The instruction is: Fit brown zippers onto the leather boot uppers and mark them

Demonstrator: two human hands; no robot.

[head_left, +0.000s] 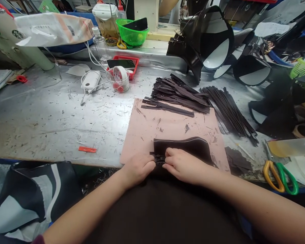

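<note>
A black leather-like piece (180, 145) lies at the front edge of a pinkish board (147, 128). Along its near side runs a dark zipper (158, 158), partly covered by my fingers. My left hand (138, 167) is closed on the zipper's left end, thumb against fingers. Just to the right, my right hand (181, 164) pinches the zipper where it meets the black piece; the fingertips hide the exact contact. Farther back on the board lie a few loose zippers (167, 106) and a heap of dark zippers (180, 93).
Dark strips (231, 112) fan out right of the board. Scissors (279, 176) with yellow and green handles lie at the right edge. Curved black pieces (210, 37) stand at the back right. A red basket (134, 64), tape roll (120, 78) and white charger (91, 80) sit back left.
</note>
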